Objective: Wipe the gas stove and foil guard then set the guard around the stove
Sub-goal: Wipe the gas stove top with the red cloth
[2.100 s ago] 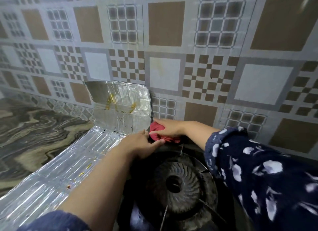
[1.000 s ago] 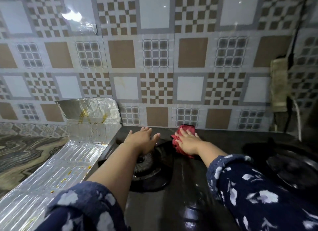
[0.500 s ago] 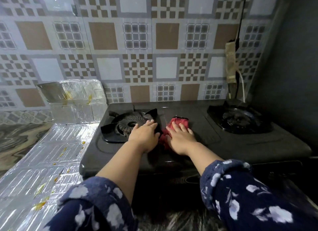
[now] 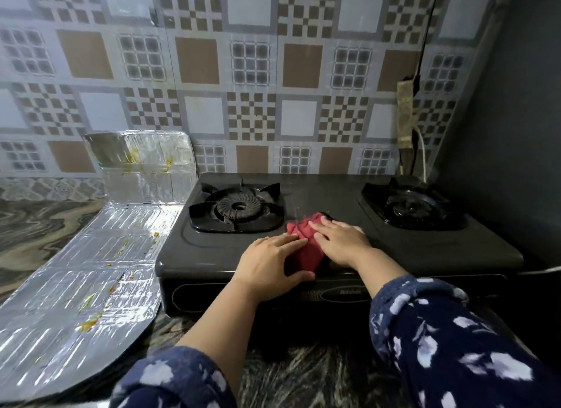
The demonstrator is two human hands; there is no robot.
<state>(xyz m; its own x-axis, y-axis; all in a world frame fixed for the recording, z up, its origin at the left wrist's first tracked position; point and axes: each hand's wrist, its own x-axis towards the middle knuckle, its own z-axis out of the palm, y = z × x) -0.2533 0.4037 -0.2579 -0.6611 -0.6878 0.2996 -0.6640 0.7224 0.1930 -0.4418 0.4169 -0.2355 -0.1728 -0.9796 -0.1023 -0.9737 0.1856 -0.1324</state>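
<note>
Nearest on the stove (image 4: pixel 425 249), at its front middle, both hands lie flat and spread: the left hand (image 4: pixel 270 268) touches the near-left edge of the red cloth (image 4: pixel 306 249), and the right hand (image 4: pixel 340 240) presses down on it, neither curled into a grip. Left of the stove, the foil guard (image 4: pixel 91 274) lies on the bench (image 4: pixel 39 225), long axis running away toward the wall, far end folded upright, yellow spots unwiped. The left hand is nearer it.
</note>
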